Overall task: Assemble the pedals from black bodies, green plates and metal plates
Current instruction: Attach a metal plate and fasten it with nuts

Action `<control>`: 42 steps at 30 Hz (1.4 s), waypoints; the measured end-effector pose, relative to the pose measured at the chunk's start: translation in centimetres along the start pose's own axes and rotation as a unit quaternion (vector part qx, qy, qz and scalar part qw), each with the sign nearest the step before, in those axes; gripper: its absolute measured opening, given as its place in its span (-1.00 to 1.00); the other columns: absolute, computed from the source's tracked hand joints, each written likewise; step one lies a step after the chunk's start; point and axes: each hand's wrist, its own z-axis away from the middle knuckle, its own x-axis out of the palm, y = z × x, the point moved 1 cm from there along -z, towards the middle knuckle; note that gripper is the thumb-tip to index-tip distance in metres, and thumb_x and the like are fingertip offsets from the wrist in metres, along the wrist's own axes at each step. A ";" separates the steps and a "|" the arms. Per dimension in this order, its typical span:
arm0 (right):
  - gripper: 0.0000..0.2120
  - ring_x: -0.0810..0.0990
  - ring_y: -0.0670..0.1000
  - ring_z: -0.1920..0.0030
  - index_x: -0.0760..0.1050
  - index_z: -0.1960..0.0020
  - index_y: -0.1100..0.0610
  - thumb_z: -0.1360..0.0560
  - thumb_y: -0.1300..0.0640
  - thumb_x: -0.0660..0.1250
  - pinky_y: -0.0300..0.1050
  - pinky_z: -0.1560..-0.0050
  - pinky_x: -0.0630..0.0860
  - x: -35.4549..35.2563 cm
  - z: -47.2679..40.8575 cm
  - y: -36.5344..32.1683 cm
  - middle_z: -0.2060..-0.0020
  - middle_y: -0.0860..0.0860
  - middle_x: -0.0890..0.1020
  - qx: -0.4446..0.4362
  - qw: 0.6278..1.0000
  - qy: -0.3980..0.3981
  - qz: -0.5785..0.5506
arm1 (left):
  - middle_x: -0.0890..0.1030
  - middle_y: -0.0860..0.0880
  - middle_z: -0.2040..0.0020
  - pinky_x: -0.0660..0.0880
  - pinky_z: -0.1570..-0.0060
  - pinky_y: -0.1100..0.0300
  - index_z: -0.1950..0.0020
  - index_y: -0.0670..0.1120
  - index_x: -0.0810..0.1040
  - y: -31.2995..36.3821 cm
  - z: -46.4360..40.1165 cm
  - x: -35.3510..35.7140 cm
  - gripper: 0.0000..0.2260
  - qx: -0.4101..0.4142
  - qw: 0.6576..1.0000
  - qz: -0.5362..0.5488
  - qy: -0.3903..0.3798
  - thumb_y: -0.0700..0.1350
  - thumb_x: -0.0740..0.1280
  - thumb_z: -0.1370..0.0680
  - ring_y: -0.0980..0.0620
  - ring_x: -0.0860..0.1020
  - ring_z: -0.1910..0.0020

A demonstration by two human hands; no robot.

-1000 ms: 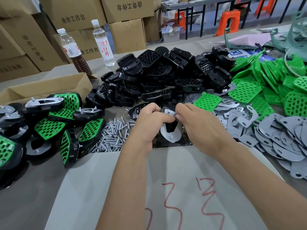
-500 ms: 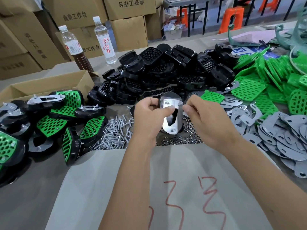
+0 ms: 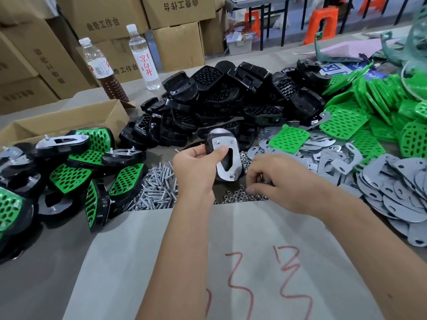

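Our left hand (image 3: 196,167) gripped the pedal (image 3: 225,155), thumb on its metal plate; right hand (image 3: 275,181) fingers curled down in the nuts (image 3: 240,195), grasp unclear

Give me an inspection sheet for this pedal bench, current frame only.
Surface: grey table, pale sheet with red marks at the near edge.
Job's things: black bodies heaped centre; green plates and metal plates right; assembled pedals left.
Clutter: screws, nuts, two bottles, open carton.
Hands: left hand holds a pedal, metal plate up; right hand at the nuts, grasp unclear.
Cables: nothing seen.
Surroundings: stacked cartons, orange stools.
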 end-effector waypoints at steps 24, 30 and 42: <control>-0.85 0.63 -0.06 0.38 0.73 0.09 0.12 -0.48 0.35 0.53 -0.20 0.38 0.61 -1.0 -0.1 0.5 0.32 0.02 0.71 0.073 0.860 0.350 -0.363 | 0.74 0.13 0.11 0.61 0.07 0.28 -0.04 -0.09 0.71 -0.8 3.0 3.6 -0.78 0.301 0.945 -0.119 -0.046 -0.33 0.52 -0.46 0.17 0.70 0.13; -0.79 0.60 -0.06 0.32 0.70 -0.06 0.19 -0.61 0.41 0.34 -0.19 0.29 0.64 -0.7 -0.5 0.2 0.25 0.08 0.72 0.077 0.799 0.343 -0.488 | 0.73 0.14 0.12 0.62 0.08 0.25 -0.02 -0.09 0.71 -1.1 3.0 3.7 -0.79 0.313 0.942 -0.118 -0.024 -0.33 0.50 -0.45 0.16 0.70 0.13; -0.85 0.71 0.04 0.30 0.71 0.07 0.14 -0.51 0.38 0.49 -0.18 0.35 0.63 -0.9 -0.1 -0.2 0.27 0.07 0.75 0.050 0.838 0.322 -0.438 | 0.74 0.05 0.15 0.67 0.05 0.07 -0.04 -0.13 0.71 -1.5 2.8 3.8 -0.83 0.281 0.955 -0.093 -0.020 -0.27 0.56 -0.47 0.10 0.71 0.15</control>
